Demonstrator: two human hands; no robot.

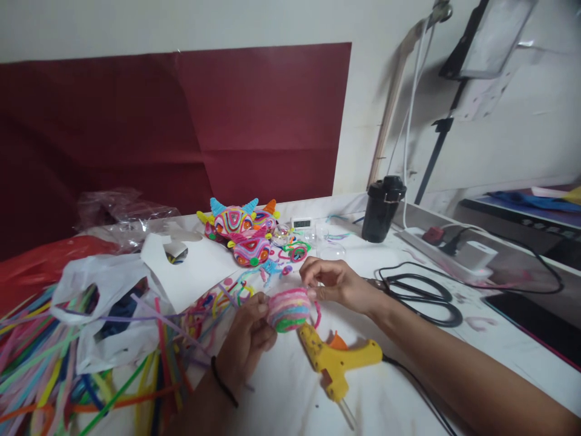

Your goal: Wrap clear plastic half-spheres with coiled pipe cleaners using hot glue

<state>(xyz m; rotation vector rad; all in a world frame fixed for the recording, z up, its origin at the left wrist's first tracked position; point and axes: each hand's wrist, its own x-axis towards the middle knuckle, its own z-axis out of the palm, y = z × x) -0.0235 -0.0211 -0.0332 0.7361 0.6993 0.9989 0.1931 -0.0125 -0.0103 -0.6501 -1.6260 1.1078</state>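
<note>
Between the two hands, just above the white tabletop in the head view, sits a small dome wound from pipe cleaners, and the nearest risk is probably the yellow glue gun lying right under it with its nozzle pointing up toward the piece: if the tip is hot, a lowered wrist or a drooping pink end could brush it and burn skin or melt fuzz. Its cord trails off toward the right front edge beneath the right forearm and could snag and drag the gun. The left hand is closed around the dome's left side, fingers curled over it, a dark band on the wrist; the right hand pinches the loose pink strand at the dome's right rim, fingertips together. A slack pinch would likely let the coil spring open. The dome shows stacked bands of pink, lilac, blue and green at the base, fuzzy and tightly wound. Behind lie finished horned pipe-cleaner figures, black scissors, a black lidded jar and a heap of loose pipe cleaners at left.
</note>
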